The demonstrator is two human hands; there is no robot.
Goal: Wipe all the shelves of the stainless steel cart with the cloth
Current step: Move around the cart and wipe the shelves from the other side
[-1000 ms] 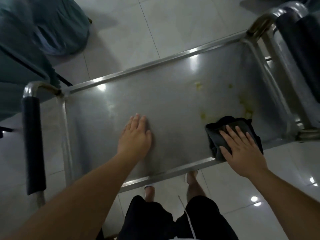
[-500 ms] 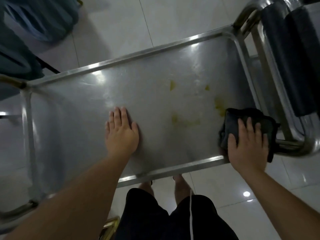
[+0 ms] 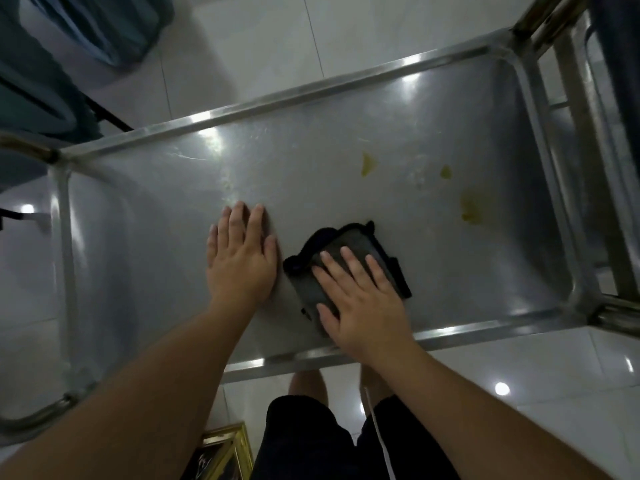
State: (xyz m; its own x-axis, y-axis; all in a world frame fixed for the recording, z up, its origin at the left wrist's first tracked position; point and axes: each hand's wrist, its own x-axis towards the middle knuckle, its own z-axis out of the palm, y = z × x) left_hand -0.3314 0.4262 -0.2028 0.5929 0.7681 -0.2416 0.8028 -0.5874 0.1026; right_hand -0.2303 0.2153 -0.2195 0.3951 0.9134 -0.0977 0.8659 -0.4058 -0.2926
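Cloth (image 3: 349,268) position has changed: half a second ago we had it at the right end of the top shelf (image 3: 311,174), beside the cart's upright; it now lies near the middle of the shelf, close to the front rim and just beside our left hand (image 3: 240,261). Our right hand (image 3: 360,299) presses it flat with straight, spread fingers; the hand does not curl around the cloth, so we are pushing, not gripping. The left hand is likewise flat on the bare steel, fingers straight, holding nothing; it has kept its place and appears to brace the cart.

We judge that the stroke ran right to left along the front strip of the shelf. Consequence for the task: the yellow stains (image 3: 367,164) toward the right and rear of the shelf remain untouched by this pass, well apart from the cloth. The smear that lay near the middle front a moment ago is no longer visible; the cloth may have taken it, or may cover it. Further strokes over the rear right area are required, and any lower shelves are hidden from view.
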